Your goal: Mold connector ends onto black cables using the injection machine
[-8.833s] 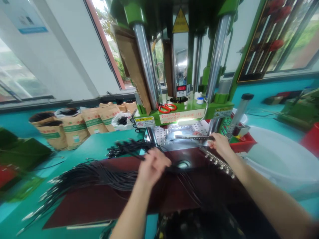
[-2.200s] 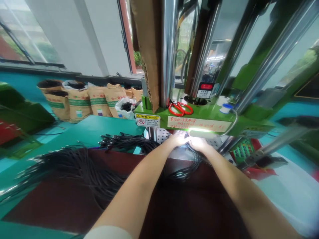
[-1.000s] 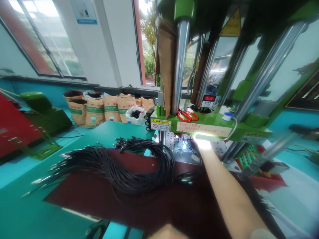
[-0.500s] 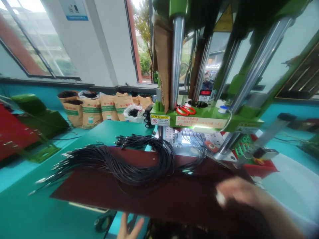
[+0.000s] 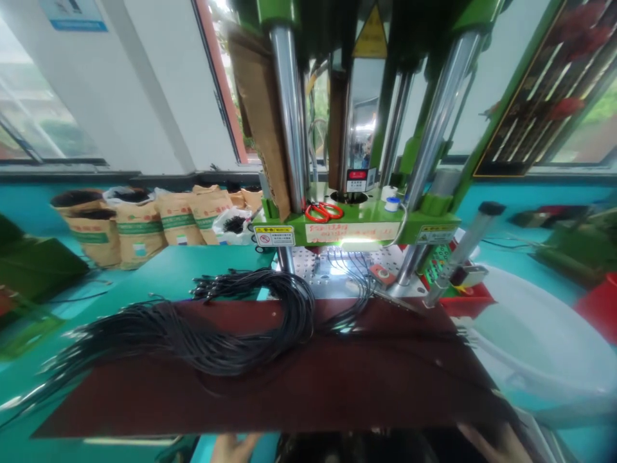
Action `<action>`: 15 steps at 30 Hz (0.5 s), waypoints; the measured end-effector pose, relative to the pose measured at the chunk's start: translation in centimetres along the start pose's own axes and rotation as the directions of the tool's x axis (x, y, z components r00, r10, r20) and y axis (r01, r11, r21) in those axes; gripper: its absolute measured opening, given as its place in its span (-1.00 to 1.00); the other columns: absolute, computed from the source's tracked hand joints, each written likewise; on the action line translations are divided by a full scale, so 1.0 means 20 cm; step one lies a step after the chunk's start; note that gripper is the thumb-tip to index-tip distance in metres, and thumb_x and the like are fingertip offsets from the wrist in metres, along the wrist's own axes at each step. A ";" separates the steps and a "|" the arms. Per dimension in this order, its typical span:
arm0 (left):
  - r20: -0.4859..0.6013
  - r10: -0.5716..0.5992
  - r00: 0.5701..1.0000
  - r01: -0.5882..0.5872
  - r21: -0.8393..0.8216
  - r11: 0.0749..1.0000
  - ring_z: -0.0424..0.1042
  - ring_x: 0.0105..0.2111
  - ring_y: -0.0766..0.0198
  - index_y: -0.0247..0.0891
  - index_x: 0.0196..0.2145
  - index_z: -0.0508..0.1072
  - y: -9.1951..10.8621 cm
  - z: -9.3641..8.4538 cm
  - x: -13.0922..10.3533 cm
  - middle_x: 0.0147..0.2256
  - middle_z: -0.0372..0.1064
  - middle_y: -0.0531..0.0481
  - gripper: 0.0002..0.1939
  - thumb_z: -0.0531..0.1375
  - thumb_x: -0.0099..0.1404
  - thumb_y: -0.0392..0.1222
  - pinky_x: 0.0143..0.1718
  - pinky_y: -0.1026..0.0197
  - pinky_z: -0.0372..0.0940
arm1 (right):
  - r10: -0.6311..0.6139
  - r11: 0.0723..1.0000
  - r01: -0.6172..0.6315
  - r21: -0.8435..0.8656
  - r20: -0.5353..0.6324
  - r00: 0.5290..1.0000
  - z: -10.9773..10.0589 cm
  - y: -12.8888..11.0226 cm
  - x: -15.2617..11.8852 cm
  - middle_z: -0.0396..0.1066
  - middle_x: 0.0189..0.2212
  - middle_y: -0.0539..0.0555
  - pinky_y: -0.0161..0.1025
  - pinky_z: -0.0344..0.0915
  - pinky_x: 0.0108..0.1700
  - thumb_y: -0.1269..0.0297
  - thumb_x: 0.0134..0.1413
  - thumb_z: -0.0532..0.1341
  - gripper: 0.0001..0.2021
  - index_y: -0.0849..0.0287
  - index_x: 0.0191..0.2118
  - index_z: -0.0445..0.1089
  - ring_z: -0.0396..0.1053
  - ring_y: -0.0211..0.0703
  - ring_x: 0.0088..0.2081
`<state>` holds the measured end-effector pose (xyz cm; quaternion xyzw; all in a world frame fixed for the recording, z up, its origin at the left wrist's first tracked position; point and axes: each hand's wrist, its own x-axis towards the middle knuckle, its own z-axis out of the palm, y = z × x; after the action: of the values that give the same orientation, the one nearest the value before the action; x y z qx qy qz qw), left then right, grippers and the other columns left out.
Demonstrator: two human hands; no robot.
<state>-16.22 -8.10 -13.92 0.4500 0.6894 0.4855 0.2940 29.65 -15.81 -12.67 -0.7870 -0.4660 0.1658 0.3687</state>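
Note:
My left hand (image 5: 234, 447) is at the bottom edge of the view, just off the board's front edge, partly cut off. Its visible fingers are apart and it holds nothing. My right hand (image 5: 496, 444) is at the lower right by the same edge, blurred, its fingers spread with nothing visible in them. Beyond them lies a dark red-brown board (image 5: 337, 386). A thick bundle of black cables (image 5: 226, 344) curves across its left side, silvery ends pointing left. Thinner black cables (image 5: 354, 302) run from the board into the green press (image 5: 357, 228).
Red-handled scissors (image 5: 324, 211) and a white-and-blue spool (image 5: 392, 204) rest on the press. Steel columns (image 5: 289, 116) rise from it. Paper sacks (image 5: 139, 231) of black material stand at the back left. A red tray (image 5: 475, 305) and a large white tub (image 5: 535, 334) are at right.
My right hand has drawn back from over the board's right side to its front edge. My left hand sits lower in the view. The camera has turned to the right.

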 end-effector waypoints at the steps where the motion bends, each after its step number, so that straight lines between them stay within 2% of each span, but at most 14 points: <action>1: 0.007 -0.002 1.000 0.002 -0.010 1.000 0.41 -0.22 -0.07 -0.34 -0.25 0.46 -0.01 0.00 0.00 -0.43 0.47 -0.13 -0.29 0.23 -0.26 0.28 -0.09 0.00 0.27 | -0.002 0.999 0.003 0.032 -0.031 1.000 0.02 0.00 0.01 0.43 -0.19 0.16 0.03 0.34 -0.09 -0.05 -0.32 0.21 -0.40 0.09 -0.06 0.31 0.33 0.27 -0.08; 5: 0.007 0.001 1.000 -0.001 0.001 1.000 0.38 -0.16 -0.09 -0.31 -0.21 0.45 -0.05 0.01 0.01 -0.42 0.46 -0.11 -0.28 0.18 -0.19 0.31 -0.01 -0.02 0.20 | 0.000 0.996 0.010 0.090 -0.111 0.994 0.09 0.06 0.05 0.45 -0.22 0.13 0.11 0.35 -0.14 0.00 -0.38 0.23 -0.40 0.00 -0.06 0.31 0.31 0.35 -0.08; 10: -0.008 0.013 1.000 -0.013 0.066 0.998 0.37 -0.15 -0.12 -0.30 -0.19 0.44 -0.05 0.01 0.00 -0.43 0.45 -0.11 -0.28 0.14 -0.14 0.33 -0.01 -0.05 0.19 | 0.057 0.994 -0.038 0.105 -0.186 0.981 0.13 0.13 0.05 0.47 -0.31 0.10 0.02 0.38 -0.19 0.09 -0.36 0.23 -0.48 -0.07 -0.10 0.35 0.32 0.33 -0.08; 15: 0.015 0.025 1.000 -0.026 0.084 0.996 0.34 -0.09 -0.12 -0.32 -0.18 0.43 0.02 0.00 -0.01 -0.37 0.46 -0.14 -0.29 0.14 -0.12 0.31 -0.01 -0.05 0.19 | 0.085 0.995 -0.073 0.072 -0.190 0.978 0.13 0.16 0.05 0.48 -0.36 0.13 0.01 0.35 -0.15 0.09 -0.38 0.23 -0.57 0.08 -0.24 0.40 0.36 0.28 -0.12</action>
<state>-16.03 -8.35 -13.61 0.4742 0.7015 0.4566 0.2732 30.51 -14.81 -16.81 -0.8049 -0.3907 0.1183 0.4306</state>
